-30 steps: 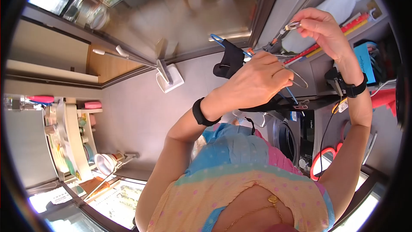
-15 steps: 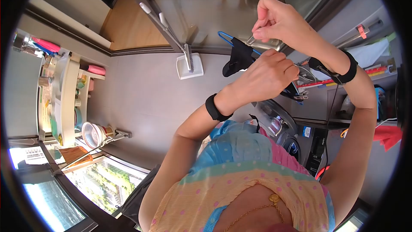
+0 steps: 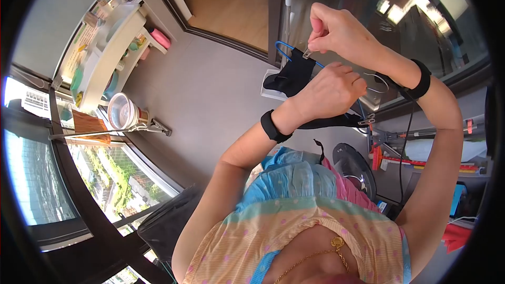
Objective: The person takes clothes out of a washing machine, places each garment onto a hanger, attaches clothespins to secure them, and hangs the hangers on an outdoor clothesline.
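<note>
My left hand (image 3: 334, 90) is closed round the middle of a blue hanger (image 3: 284, 43), whose wire hook (image 3: 380, 85) sticks out to the right. Black cloth (image 3: 294, 74) hangs at the hanger's far end, and more black cloth (image 3: 329, 122) lies below my left hand. My right hand (image 3: 319, 44), above and close to the left one, pinches a metal clip (image 3: 307, 53) at the upper edge of the black cloth. Another metal clip (image 3: 367, 120) is at the near end of the hanger.
A white dustpan (image 3: 270, 92) stands behind the black cloth by the glass door frame. A shelf unit (image 3: 113, 47), a white bucket (image 3: 122, 111) and a mop pole (image 3: 105, 132) are on the left. Below right is a round dark washer door (image 3: 355, 171); a red cloth (image 3: 453, 237) lies farther right.
My right hand has moved left with the clip, from the rail side to the hanger's far end, where the clip now meets the black cloth. The view has turned.
</note>
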The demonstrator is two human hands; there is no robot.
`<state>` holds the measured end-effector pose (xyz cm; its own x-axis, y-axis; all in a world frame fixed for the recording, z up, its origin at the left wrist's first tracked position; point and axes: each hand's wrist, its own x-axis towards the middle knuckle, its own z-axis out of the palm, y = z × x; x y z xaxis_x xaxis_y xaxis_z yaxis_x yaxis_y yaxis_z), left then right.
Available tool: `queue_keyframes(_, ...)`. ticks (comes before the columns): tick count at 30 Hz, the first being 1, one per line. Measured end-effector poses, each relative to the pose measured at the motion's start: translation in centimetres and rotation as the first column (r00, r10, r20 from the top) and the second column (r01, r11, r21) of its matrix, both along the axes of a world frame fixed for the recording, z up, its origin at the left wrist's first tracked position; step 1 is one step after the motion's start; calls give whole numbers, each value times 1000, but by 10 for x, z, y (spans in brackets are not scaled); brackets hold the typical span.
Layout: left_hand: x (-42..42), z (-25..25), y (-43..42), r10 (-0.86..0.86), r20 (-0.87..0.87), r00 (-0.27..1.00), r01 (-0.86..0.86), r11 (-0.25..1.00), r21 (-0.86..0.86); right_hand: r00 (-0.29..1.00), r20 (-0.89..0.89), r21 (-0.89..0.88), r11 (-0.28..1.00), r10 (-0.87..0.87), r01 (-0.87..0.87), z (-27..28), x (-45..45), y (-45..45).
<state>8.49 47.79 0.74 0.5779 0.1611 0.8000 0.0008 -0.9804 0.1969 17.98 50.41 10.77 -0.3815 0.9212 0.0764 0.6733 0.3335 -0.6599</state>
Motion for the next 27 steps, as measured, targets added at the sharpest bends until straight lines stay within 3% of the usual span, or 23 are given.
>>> queue_keyframes(3,-30,0,10,97,25,995,-97,995,-17,993,14,8,993,117,-117,0,-36,19)
queue_keyframes(7,-72,0,24,211,-78,974,-213,977,-16,969,55,10,970,242,-243,4,-84,47)
queue_keyframes(17,-151,-9,76,521,-93,848,-525,851,-26,780,104,-83,787,617,-611,-19,-171,122)
queue_keyframes(20,-176,-6,95,621,-103,777,-629,775,-64,765,-240,-70,775,598,-628,-17,-166,166)
queue_keyframes(23,-221,12,116,745,-97,660,-751,654,-85,786,-222,-47,798,578,-600,-34,-138,233)
queue_keyframes(26,-264,18,135,854,-54,518,-847,504,-167,769,-275,-316,701,578,-640,-61,-113,250)
queue_keyframes(27,-278,20,141,877,-49,478,-867,462,-189,717,-380,-315,648,584,-694,-86,-111,257)
